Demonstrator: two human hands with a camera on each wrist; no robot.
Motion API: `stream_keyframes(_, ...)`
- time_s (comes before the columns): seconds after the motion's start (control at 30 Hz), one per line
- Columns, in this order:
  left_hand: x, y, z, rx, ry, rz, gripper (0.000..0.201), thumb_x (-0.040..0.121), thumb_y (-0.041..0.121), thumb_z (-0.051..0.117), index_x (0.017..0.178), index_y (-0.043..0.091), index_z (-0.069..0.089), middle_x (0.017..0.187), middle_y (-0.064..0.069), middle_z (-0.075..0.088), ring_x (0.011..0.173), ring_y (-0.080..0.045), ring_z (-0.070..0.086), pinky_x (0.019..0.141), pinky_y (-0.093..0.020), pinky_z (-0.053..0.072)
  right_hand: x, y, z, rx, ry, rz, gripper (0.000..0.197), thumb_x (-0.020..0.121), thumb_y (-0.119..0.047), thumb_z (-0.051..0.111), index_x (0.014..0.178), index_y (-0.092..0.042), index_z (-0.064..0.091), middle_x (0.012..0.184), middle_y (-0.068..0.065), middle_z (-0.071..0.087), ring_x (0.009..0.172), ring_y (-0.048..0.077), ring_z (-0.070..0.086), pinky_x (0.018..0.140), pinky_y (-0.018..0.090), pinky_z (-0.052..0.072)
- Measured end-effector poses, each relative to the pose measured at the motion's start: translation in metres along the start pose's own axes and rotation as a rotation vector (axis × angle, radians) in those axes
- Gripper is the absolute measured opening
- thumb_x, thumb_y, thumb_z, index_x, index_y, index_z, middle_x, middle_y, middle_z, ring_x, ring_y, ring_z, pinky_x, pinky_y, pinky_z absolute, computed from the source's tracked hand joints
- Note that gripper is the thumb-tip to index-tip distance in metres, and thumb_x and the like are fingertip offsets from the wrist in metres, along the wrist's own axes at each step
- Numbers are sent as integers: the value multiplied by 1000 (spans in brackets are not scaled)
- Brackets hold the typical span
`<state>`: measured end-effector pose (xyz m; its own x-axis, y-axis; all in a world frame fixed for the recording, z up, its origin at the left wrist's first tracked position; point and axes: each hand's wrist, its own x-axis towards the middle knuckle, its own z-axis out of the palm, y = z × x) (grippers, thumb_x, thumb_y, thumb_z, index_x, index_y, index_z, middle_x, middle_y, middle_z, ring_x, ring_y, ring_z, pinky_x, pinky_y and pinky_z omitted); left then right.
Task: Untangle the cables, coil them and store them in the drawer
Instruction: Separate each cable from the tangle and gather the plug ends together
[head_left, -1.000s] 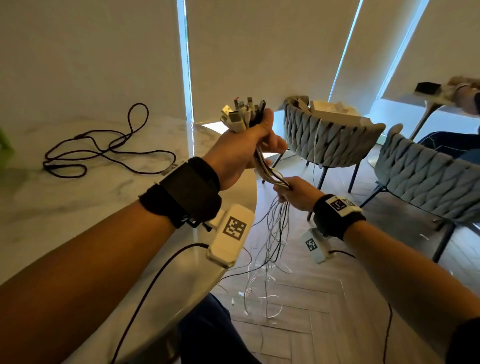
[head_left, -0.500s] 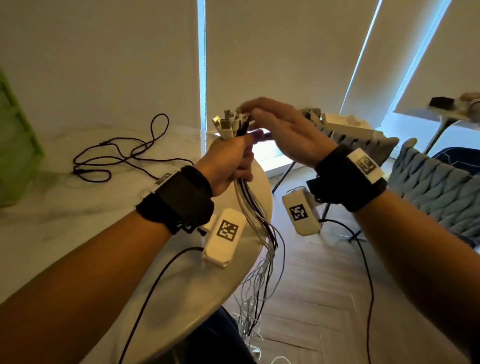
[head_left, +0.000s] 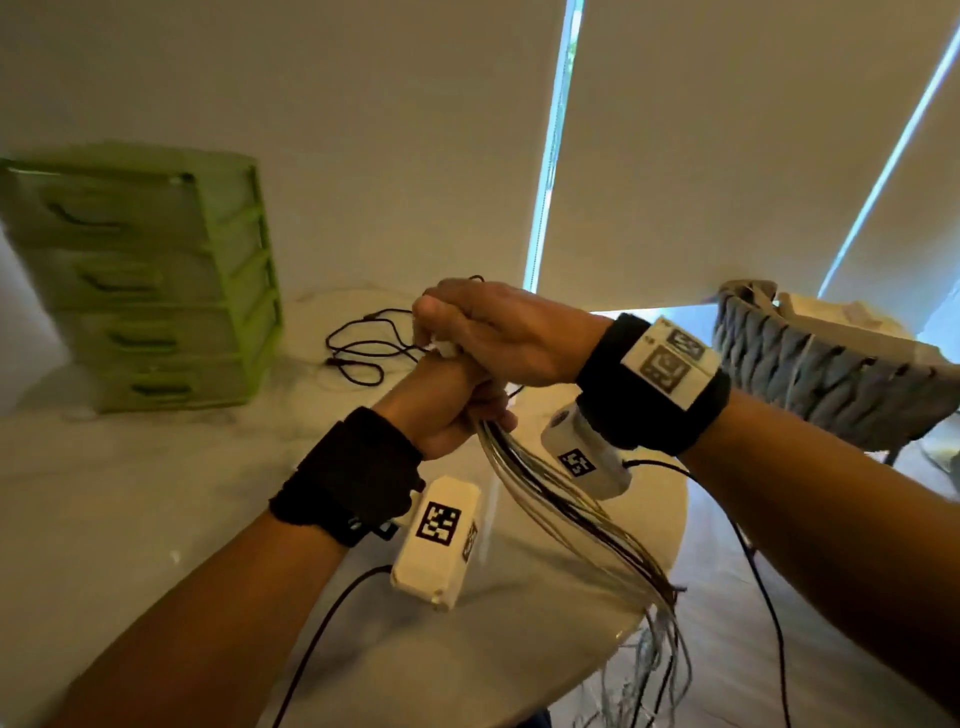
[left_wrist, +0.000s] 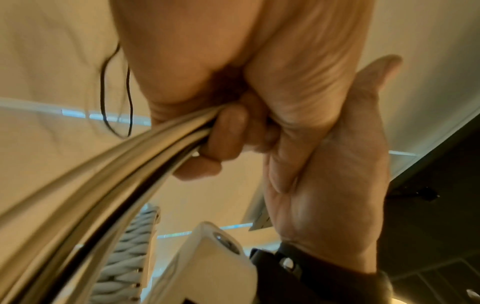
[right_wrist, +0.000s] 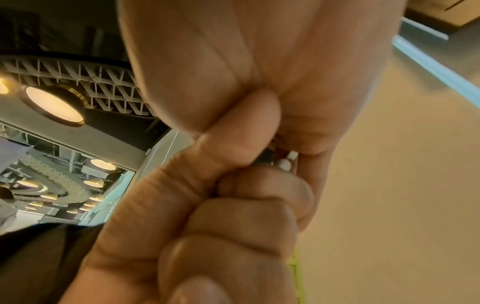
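My left hand grips a bundle of white and black cables in a fist above the marble table. The bundle runs down to the right and hangs over the table's edge. My right hand is curled over the top of the left fist and covers the plug ends; one white plug shows between its thumb and fingers. In the left wrist view my fingers wrap the cable bundle. A separate black cable lies loose on the table behind my hands.
A green plastic drawer unit with several shut drawers stands at the back left of the table. A grey woven chair is to the right, beyond the table's rounded edge. Camera leads hang from both wrists.
My right hand left the hanging cables, rose and closed over the plug ends on top of the left fist. The view swung left, which brought the green drawer unit into sight.
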<state>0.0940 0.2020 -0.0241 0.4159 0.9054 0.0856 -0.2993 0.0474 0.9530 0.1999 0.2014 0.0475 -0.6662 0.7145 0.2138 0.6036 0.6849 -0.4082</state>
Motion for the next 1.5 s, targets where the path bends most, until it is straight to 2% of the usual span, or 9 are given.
stream_keyframes(0.2, -13, 3, -48, -8, 54, 28, 32, 101, 22, 36, 72, 17, 50, 55, -1, 19, 47, -13, 22, 50, -30, 40, 37, -16, 30, 21, 0, -143, 45, 100, -43, 26, 104, -15, 60, 101, -1, 55, 92, 13, 57, 84, 30, 50)
stream_keyframes(0.43, -5, 16, -99, -127, 209, -19, 50, 97, 19, 50, 47, 21, 44, 40, 7, 16, 32, -8, 16, 42, -23, 35, 81, 14, 42, 378, 73, 156, 50, 100, -52, 20, 124, -24, 54, 111, -8, 57, 111, 12, 54, 95, 32, 43)
stream_keyframes(0.53, -2, 19, -130, -205, 263, -17, 55, 92, 33, 55, 44, 23, 30, 37, 8, 15, 29, -8, 16, 41, -22, 35, 96, 62, 52, 34, 23, 409, 46, 99, -49, 40, 131, -19, 52, 129, 2, 55, 121, 20, 50, 99, 33, 39)
stream_keyframes(0.7, 3, 18, -161, -218, 359, 11, 58, 95, 36, 53, 44, 24, 26, 35, 8, 16, 29, -7, 17, 41, -21, 34, 104, 123, 68, -334, -374, 703, 60, 91, -52, 55, 141, -21, 43, 146, 1, 43, 137, 25, 37, 115, 43, 28)
stream_keyframes(0.83, 5, 16, -171, -224, 384, 16, 58, 95, 36, 53, 44, 24, 27, 34, 9, 17, 29, -7, 17, 42, -21, 34, 91, 111, 82, -402, -577, 522, 32, 93, -44, 50, 116, -24, 60, 114, -3, 61, 111, 22, 57, 100, 39, 44)
stream_keyframes(1.07, 6, 14, -172, -205, 420, 19, 56, 94, 35, 55, 47, 23, 26, 35, 8, 18, 30, -8, 18, 44, -24, 34, 65, 67, 58, -198, -837, 328, 33, 96, -34, 51, 128, -26, 57, 116, -9, 61, 106, 12, 57, 97, 32, 45)
stream_keyframes(1.23, 4, 16, -172, -212, 420, 9, 54, 94, 35, 55, 51, 22, 25, 35, 8, 18, 31, -8, 18, 44, -24, 36, 105, 84, 49, -412, -235, 274, 40, 95, -34, 55, 134, -25, 52, 132, -1, 53, 119, 18, 51, 104, 33, 40)
stream_keyframes(1.4, 0, 22, -178, -236, 471, 11, 55, 95, 36, 54, 50, 22, 24, 36, 7, 16, 30, -8, 17, 41, -22, 35, 137, 103, 78, -337, -458, 467, 79, 81, -69, 54, 148, -36, 28, 152, -2, 36, 138, 23, 36, 115, 42, 28)
stream_keyframes(1.5, -2, 25, -183, -263, 518, 16, 54, 96, 40, 52, 54, 21, 24, 36, 8, 17, 30, -7, 17, 40, -21, 34, 145, 98, 90, -379, -535, 417, 72, 81, -50, 68, 144, -31, 39, 143, 0, 46, 127, 21, 46, 109, 40, 37)
